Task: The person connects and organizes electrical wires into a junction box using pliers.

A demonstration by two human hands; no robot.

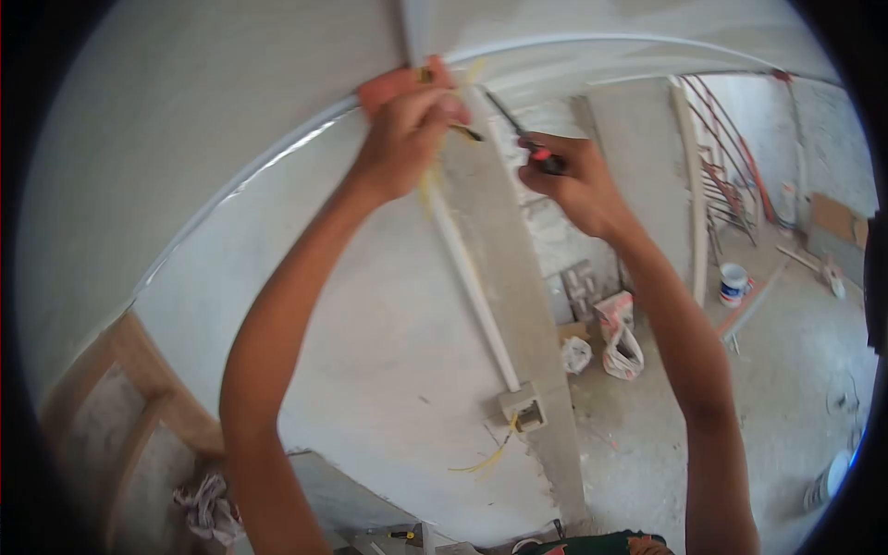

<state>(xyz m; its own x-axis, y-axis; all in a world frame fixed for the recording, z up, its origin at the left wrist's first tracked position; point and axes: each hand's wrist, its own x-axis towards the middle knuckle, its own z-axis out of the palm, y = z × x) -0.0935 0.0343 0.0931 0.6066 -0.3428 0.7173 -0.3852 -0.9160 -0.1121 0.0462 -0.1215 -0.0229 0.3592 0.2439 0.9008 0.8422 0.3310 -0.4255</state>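
Observation:
High on the wall, my left hand (402, 143) is closed in front of an orange-red electrical box (381, 91), fingers pinched at its lower right. A short yellow wire (467, 132) with a dark end sticks out from those fingers; more yellow strands show around the box. My right hand (578, 185) grips a screwdriver (546, 160) with a black and red handle, its dark shaft pointing up and left toward the box. The shaft's tip stands apart from the left hand. A white conduit (472, 291) runs down the wall to a lower switch box (524, 410).
Yellow wires (495, 458) hang from the lower box. A wooden frame (166, 407) stands at lower left. On the floor to the right are a white bag (622, 347), a bucket (733, 285) and a pail (826, 483). Red metal rods (731, 176) lean beyond the doorway.

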